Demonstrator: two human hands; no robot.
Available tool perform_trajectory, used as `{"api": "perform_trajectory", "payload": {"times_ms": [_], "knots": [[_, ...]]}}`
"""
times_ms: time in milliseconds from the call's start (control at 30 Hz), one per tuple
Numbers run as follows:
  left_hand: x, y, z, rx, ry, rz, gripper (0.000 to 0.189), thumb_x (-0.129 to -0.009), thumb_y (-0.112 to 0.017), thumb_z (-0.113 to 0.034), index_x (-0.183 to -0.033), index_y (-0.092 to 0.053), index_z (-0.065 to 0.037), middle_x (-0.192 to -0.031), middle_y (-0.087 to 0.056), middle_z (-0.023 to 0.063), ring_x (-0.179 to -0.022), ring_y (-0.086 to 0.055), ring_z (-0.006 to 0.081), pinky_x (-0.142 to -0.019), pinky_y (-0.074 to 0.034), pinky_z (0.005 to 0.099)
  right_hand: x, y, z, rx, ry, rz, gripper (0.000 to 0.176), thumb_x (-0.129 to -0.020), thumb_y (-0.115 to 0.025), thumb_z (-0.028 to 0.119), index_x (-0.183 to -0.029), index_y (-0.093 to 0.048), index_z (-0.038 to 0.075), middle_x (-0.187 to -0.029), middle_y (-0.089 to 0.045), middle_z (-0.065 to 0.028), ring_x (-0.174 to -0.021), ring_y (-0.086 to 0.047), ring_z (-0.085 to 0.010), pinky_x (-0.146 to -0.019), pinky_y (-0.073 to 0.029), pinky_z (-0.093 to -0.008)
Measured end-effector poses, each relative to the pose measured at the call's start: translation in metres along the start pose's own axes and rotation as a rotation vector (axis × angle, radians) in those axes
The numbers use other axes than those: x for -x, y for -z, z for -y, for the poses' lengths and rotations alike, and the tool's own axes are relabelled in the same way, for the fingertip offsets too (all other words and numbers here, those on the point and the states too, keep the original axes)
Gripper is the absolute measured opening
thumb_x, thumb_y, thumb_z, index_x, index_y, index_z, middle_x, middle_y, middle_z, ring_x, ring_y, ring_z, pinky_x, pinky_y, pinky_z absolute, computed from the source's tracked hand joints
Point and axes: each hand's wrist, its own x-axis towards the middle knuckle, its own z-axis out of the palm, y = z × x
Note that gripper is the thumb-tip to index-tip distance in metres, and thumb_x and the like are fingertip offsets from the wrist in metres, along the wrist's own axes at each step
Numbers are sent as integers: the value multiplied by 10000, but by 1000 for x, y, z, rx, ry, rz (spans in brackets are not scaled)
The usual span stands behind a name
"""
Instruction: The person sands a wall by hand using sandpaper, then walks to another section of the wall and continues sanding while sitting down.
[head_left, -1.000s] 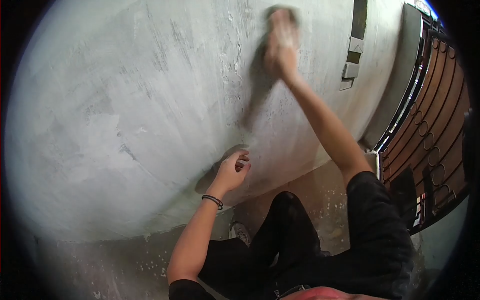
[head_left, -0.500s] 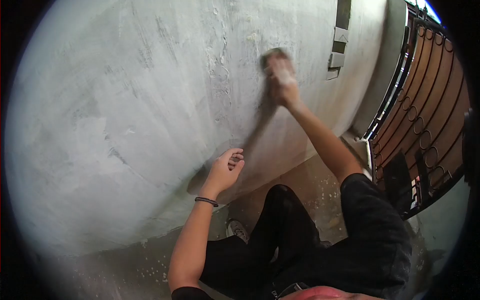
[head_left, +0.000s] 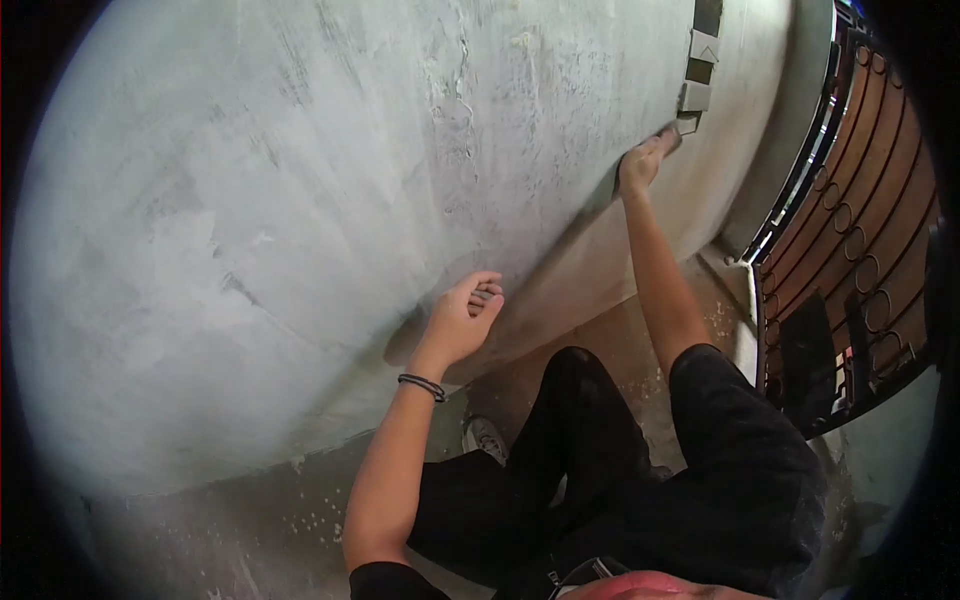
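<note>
My right hand [head_left: 645, 168] is pressed to the grey plastered wall [head_left: 330, 220], just below a column of wall boxes. Its fingers seem closed over a small, flat, dark pad, which is mostly hidden beneath them and blurred. Nearer to me, my left hand [head_left: 468, 315] hovers in front of the lower wall, its fingers loosely curled and its thumb apart, with nothing in it. A dark band [head_left: 422, 387] circles the left wrist. Rough, flaking plaster [head_left: 462, 100] runs down the wall between the hands and above them.
Recessed wall boxes [head_left: 697, 97] sit at the upper right. A metal gate [head_left: 850, 230] with scrollwork stands at the far right. Below are my bent knee [head_left: 580, 385], a shoe [head_left: 484, 438] and the speckled floor [head_left: 300, 515].
My right hand has swept right and slightly down across the wall, from beside the flaking plaster to below the wall boxes. My left hand is slightly higher and further right in view.
</note>
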Motion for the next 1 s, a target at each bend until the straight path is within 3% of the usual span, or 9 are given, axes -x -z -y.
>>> {"api": "perform_trajectory", "payload": {"times_ms": [67, 200, 267, 467, 733, 867, 900, 967, 1000], "knots": [[-6, 0, 1, 21, -31, -4, 340, -957, -644, -147, -1272, -603, -25, -1099, -697, 82, -894, -665, 155, -812, -543, 298, -1, -15, -29, -100, -241, -212, 558, -1061, -335, 200, -1523, -248, -100, -1582, -278, -284, -1463, -267, -404, -1210, -201, -416], [-21, -6, 4, -29, 8, 20, 329, -959, -645, -160, -1261, -615, -33, -1117, -693, 97, -927, -663, 159, -828, -542, 303, 71, -17, 48, 58, 18, 70, 562, -1045, -371, 157, -1520, -238, -112, -1594, -258, -294, -1482, -269, -391, -1226, -180, -464], [-12, -14, 8, -68, 72, 58, 328, -961, -644, -168, -1259, -618, -36, -1118, -692, 100, -934, -664, 163, -835, -543, 308, 99, 3, 17, 112, 621, 447, 568, -1046, -380, 168, -1525, -240, -104, -1588, -284, -284, -1475, -287, -392, -1222, -179, -492], [-8, 2, 2, -23, 55, 61, 299, -966, -641, -217, -1197, -643, -28, -1054, -695, 100, -913, -668, 189, -835, -542, 335, 87, -6, 10, 28, -283, -41, 564, -1076, -303, 199, -1526, -196, -125, -1613, -231, -271, -1503, -222, -379, -1242, -135, -412], [-15, 11, 37, -510, 275, 301, 319, -922, -655, -269, -1148, -682, -45, -1044, -715, 168, -927, -664, 343, -845, -527, 378, 277, 14, 154, -299, 15, 683, 492, -1033, -389, 93, -1508, -370, -33, -1585, -325, -251, -1482, -284, -414, -1219, -171, -479], [0, 30, 43, -597, 518, 717, 313, -934, -612, -265, -1180, -698, -90, -1126, -713, 150, -1044, -663, 324, -902, -520, 401, 328, 74, 152, -465, -641, 1223, 472, -1083, -368, 193, -1504, -376, -19, -1553, -398, -213, -1448, -378, -329, -1170, -307, -451], [3, 33, 43, -527, 456, 636, 310, -937, -609, -261, -1186, -696, -98, -1146, -707, 147, -1052, -660, 319, -912, -518, 405, 334, 82, 148, -469, -652, 1230, 472, -1083, -368, 193, -1504, -376, -19, -1553, -398, -213, -1448, -378, -329, -1170, -307, -451], [6, 32, 43, -465, 380, 534, 320, -940, -606, -245, -1215, -679, -99, -1215, -681, 148, -1098, -648, 301, -945, -509, 408, 349, 102, 140, -1087, -1645, 829, 518, -1099, -377, 305, -1549, -323, 56, -1533, -435, -167, -1423, -416, -274, -1162, -329, -430], [4, 31, 48, -407, 291, 516, 334, -926, -636, -235, -1228, -672, -98, -1241, -674, 144, -1171, -625, 294, -1003, -490, 387, 354, 110, 141, -1079, -1661, 816, 518, -1099, -377, 305, -1549, -323, 56, -1533, -435, -167, -1423, -416, -274, -1162, -329, -430]]}}
